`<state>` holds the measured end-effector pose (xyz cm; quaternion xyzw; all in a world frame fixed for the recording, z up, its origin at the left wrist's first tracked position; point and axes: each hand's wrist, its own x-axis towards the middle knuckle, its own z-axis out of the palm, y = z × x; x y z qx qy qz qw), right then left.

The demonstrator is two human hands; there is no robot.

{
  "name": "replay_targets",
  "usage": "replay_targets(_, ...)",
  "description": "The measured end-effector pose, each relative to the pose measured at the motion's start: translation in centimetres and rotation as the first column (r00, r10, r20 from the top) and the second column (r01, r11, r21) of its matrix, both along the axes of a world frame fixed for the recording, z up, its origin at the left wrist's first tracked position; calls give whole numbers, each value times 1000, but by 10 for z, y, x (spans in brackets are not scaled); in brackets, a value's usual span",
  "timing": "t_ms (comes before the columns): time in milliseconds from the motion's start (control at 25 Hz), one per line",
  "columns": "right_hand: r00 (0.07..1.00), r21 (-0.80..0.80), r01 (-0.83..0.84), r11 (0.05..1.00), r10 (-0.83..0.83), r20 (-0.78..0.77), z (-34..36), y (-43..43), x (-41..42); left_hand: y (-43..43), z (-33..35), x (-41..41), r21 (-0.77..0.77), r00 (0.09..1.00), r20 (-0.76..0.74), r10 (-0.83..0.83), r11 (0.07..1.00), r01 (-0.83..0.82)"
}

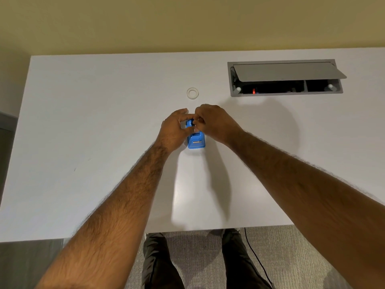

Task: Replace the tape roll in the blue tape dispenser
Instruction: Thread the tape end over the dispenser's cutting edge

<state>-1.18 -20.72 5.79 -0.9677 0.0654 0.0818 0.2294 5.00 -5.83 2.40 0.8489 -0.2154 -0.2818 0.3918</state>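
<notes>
Dispenser (196, 140): small, blue plastic, standing on the white surface (104, 126) near its middle, long axis running away from the person. A pale strip marks the near end. The far end is gripped by the left hand (174, 130) and right hand (214, 122); a dark round part (193, 122) shows between them.

Roll (192, 93): pale ring, lying flat beyond the dispenser, apart from it.

Office workstation: a white desk (83, 122) with a flip-lid cable hatch (285, 78) recessed at its far right, grey carpet (291, 257) beneath.
</notes>
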Motion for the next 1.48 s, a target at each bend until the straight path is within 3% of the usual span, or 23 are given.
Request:
replay_targets(1000, 1000, -24, 11, 1000, -11, 11, 2, 2, 5, 1, 0, -1, 2, 1000, 7, 2, 1000, -2)
replay_targets(1320, 995, 83, 102, 991, -101, -11, -1, 0, 6, 0, 1, 0, 14, 1000, -4, -5, 1000, 5)
replay_targets(1480, 999, 115, 50, 992, -49, -15, 0, -3, 3, 1, -1, 1, -3, 1000, 2, -8, 1000, 8)
